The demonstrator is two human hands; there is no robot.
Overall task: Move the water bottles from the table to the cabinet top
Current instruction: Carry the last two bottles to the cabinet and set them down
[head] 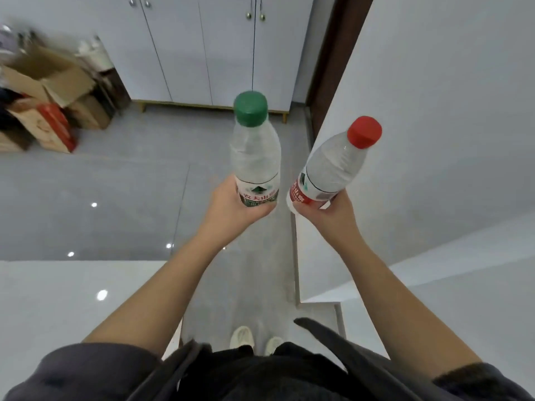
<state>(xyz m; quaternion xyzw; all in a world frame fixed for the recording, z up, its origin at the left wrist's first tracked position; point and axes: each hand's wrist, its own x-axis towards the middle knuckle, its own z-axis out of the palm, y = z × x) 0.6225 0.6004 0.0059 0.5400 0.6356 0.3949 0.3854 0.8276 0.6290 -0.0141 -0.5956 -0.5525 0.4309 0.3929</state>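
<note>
i see left hand (231, 206) gripping green bottle (256, 157), right hand (330, 215) gripping red bottle (333, 166), both above floor (115, 183); fingers (260, 212) curled round bases, mostly hidden. boxes (49, 79) blurred.

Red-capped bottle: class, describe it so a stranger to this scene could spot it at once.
Over the grey floor, two hands each hold up a bottle. The right hand grips the tilted bottle, which leans right. Its red cap sets it apart from the left hand's green-capped bottle.
</note>
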